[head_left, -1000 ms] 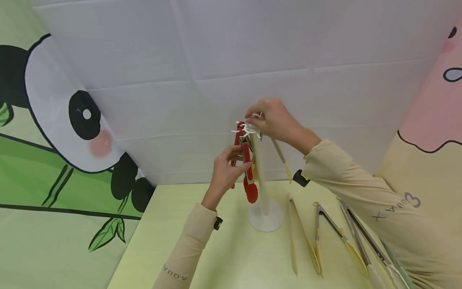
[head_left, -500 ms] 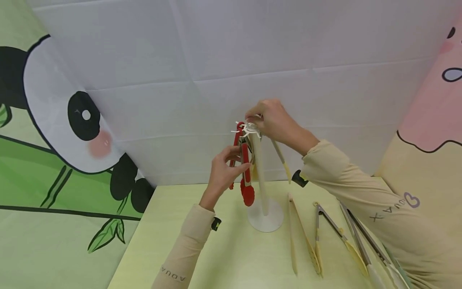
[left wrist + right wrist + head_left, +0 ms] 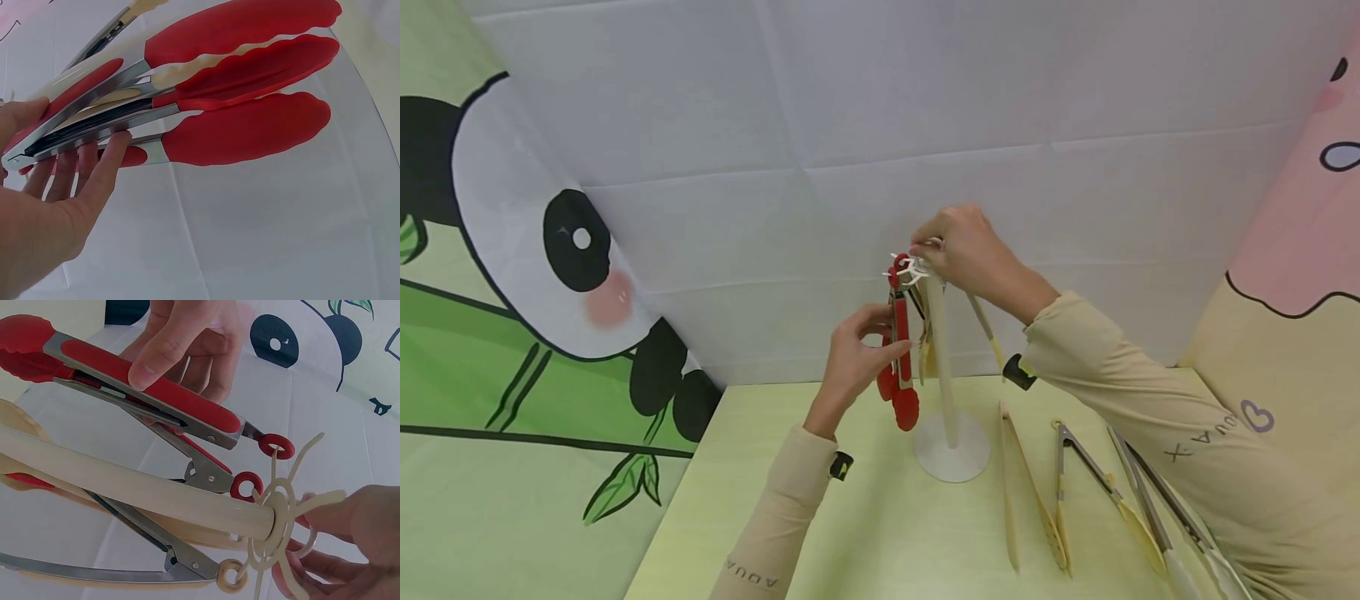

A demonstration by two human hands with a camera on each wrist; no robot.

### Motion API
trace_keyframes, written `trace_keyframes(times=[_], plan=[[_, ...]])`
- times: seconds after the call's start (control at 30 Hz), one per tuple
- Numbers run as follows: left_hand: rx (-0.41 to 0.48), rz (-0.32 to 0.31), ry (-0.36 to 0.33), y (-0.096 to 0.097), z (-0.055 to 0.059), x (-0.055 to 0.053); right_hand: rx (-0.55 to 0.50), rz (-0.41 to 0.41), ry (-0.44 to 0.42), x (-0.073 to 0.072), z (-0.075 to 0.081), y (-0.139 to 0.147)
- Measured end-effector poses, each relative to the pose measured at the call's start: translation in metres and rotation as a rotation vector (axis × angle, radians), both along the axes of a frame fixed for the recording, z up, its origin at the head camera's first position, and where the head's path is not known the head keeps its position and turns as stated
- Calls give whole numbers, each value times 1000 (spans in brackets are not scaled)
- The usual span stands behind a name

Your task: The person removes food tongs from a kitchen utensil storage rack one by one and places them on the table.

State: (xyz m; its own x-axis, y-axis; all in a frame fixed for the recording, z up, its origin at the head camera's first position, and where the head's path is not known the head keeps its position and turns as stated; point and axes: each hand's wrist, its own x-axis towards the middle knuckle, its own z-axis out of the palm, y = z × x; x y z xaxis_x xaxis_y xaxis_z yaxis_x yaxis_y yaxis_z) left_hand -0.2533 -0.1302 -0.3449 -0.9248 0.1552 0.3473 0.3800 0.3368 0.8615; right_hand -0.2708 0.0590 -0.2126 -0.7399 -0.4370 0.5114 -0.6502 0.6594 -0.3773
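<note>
My left hand [image 3: 856, 348] grips the red-handled tongs [image 3: 150, 387], fingers on one side and thumb on the other. Their red ring loop sits on a hook of the cream utensil stand [image 3: 950, 375], and their scalloped red heads hang downward. A second pair of red tongs [image 3: 250, 130] hangs right beside them, partly behind my left fingers. At the top, my right hand [image 3: 973, 254] pinches the small ring handle [image 3: 308, 542] above the hook wheel [image 3: 275, 519]. Cream-tipped tongs [image 3: 181, 550] hang from another hook, their ring close to the wheel.
The stand's round base [image 3: 951, 467] rests on the pale yellow table [image 3: 865, 517]. To its right lie cream tongs [image 3: 1009, 492], metal tongs with cream tips [image 3: 1093, 471] and long silver tongs [image 3: 1157, 500], partly under my right sleeve. A white cloth wall [image 3: 820, 208] rises close behind.
My left hand has shifted slightly left with the red tongs, which have turned and hang straighter. The right hand has stayed at the stand's top.
</note>
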Motion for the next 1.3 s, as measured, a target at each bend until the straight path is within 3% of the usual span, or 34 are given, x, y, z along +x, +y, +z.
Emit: trace_keyframes(times=[0.37, 0.6, 0.73, 0.83, 1.07, 1.3], plan=[[22, 3, 14, -7, 5, 5, 4, -6, 2, -1, 0, 0], [31, -13, -17, -7, 35, 34, -4, -14, -21, 0, -1, -1], [19, -3, -1, -11, 38, 37, 1, -15, -18, 0, 0, -3], [22, 0, 4, -14, 38, 37, 5, -18, -18, -1, 1, -4], [51, 8, 16, -27, 12, 17, 7, -25, -29, 0, 2, -4], [34, 52, 20, -31, 4, 16, -3, -18, -27, 0, 1, -4]])
